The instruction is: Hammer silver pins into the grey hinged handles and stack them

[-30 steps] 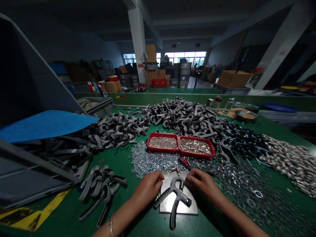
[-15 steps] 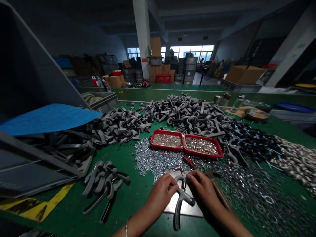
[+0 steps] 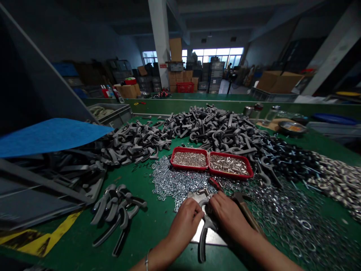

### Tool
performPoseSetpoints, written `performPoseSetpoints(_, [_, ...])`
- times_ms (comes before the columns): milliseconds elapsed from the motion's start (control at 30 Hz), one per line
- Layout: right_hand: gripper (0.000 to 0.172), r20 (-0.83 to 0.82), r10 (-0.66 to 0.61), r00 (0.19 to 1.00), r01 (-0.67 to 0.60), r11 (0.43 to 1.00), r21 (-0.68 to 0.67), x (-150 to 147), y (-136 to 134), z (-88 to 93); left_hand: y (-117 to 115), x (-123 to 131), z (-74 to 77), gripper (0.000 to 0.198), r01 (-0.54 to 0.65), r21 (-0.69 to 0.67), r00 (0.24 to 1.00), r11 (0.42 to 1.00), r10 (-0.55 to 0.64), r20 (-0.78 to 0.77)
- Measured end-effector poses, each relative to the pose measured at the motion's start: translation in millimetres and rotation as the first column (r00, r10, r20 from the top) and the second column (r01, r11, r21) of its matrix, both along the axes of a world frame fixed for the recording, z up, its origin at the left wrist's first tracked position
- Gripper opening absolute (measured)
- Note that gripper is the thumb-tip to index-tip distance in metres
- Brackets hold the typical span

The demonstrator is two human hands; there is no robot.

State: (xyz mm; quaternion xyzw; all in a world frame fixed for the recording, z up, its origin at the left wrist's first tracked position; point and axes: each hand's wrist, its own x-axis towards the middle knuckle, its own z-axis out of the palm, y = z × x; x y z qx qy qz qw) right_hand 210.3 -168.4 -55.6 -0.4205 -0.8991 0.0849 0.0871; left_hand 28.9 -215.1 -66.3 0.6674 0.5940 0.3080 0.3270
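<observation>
The left hand and right hand clasp a gray grip at 6 o'clock. A metal plate underneath seems to steady it.

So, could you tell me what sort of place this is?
It looks like a factory workshop: a green workbench holds heaps of grey handles and metal washers, with stacked cartons behind.
</observation>
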Motion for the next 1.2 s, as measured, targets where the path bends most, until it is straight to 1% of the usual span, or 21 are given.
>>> performPoseSetpoints(67, [0.023,0.031,0.001,1.0,0.0,1.0,-0.007,-5,7,7.3,-1,0,-1.0,0.013,0.002,0.017,1.0,1.0,-0.002,-0.026])
performPoseSetpoints(167, [0.023,0.08,-0.033,0.996,0.035,0.999,-0.018,-9,14,13.9,-5,1,-2.3,0.015,0.014,0.062,0.995,0.998,-0.007,-0.097])
performPoseSetpoints(300, [0.021,0.11,-0.092,0.99,0.096,0.995,-0.029,-10,8,12.2,-8,3,-3.1,0.014,0.059,0.14,0.969,0.988,-0.023,-0.247])
performPoseSetpoints(400, [0.022,0.106,-0.146,0.984,0.15,0.988,-0.038,-10,1,9.0,-5,7,-1.8,0.012,0.151,0.195,0.91,0.969,-0.059,-0.411])
performPoseSetpoints(467, [0.017,0.086,-0.176,0.981,0.181,0.982,-0.062,-5,0,8.7,0,10,0.2,0.014,0.271,0.226,0.826,0.936,-0.106,-0.554])
performPoseSetpoints(533, [0.013,0.053,-0.195,0.979,0.199,0.976,-0.084,8,-1,8.8,5,12,2.0,0.018,0.394,0.235,0.735,0.889,-0.151,-0.662])
performPoseSetpoints(567, [0.014,0.038,-0.21,0.977,0.213,0.973,-0.09,18,-4,8.0,7,12,2.3,0.02,0.436,0.232,0.703,0.869,-0.168,-0.691])
performPoseSetpoints(600, [0.017,0.022,-0.231,0.973,0.232,0.969,-0.08,30,-8,6.1,7,13,2.2,0.02,0.462,0.231,0.687,0.857,-0.18,-0.704])
performPoseSetpoints(667, [0.023,-0.002,-0.286,0.958,0.286,0.958,-0.002,58,-20,-2.5,3,15,0.2,0.02,0.487,0.234,0.674,0.842,-0.192,-0.713])
performPoseSetpoints(733, [0.026,-0.011,-0.321,0.947,0.319,0.936,0.147,86,-34,-16.8,-7,19,-2.9,0.014,0.497,0.234,0.652,0.836,-0.181,-0.737])
performPoseSetpoints(767, [0.025,-0.004,-0.334,0.942,0.329,0.925,0.191,99,-40,-24.7,-14,22,-4.1,0.018,0.484,0.239,0.646,0.842,-0.159,-0.746])
performPoseSetpoints(800, [0.022,0.003,-0.345,0.939,0.337,0.918,0.207,109,-45,-32.1,-21,24,-4.9,0.03,0.459,0.247,0.647,0.853,-0.13,-0.751])
performPoseSetpoints(833, [0.019,0.009,-0.362,0.932,0.353,0.916,0.192,116,-48,-38.0,-27,26,-5.1,0.044,0.422,0.253,0.654,0.87,-0.1,-0.75])
performPoseSetpoints(867, [0.016,0.008,-0.378,0.926,0.373,0.915,0.153,121,-49,-41.8,-32,27,-4.7,0.053,0.385,0.252,0.665,0.888,-0.078,-0.743])
performPoseSetpoints(900, [0.015,-0.003,-0.396,0.918,0.395,0.913,0.105,124,-49,-42.9,-35,28,-3.9,0.055,0.36,0.246,0.677,0.9,-0.071,-0.733])
performPoseSetpoints(933, [0.016,-0.024,-0.414,0.91,0.415,0.908,0.054,125,-47,-41.4,-37,27,-2.9,0.051,0.356,0.234,0.686,0.905,-0.083,-0.723])
performPoseSetpoints(1000, [0.02,-0.091,-0.433,0.897,0.432,0.901,-0.032,123,-43,-31.4,-38,26,-1.1,0.043,0.393,0.201,0.698,0.897,-0.149,-0.7])
performPoseSetpoints(1067, [0.025,-0.182,-0.431,0.884,0.417,0.902,-0.108,120,-42,-16.4,-36,24,-0.3,0.043,0.43,0.18,0.713,0.885,-0.211,-0.668])
performPoseSetpoints(1133, [0.029,-0.275,-0.403,0.873,0.354,0.911,-0.211,115,-46,-1.8,-34,22,-0.2,0.043,0.427,0.168,0.741,0.889,-0.237,-0.629])
performPoseSetpoints(1200, [0.034,-0.345,-0.371,0.862,0.263,0.909,-0.322,109,-56,9.0,-33,21,0.1,0.045,0.403,0.167,0.774,0.9,-0.238,-0.587])
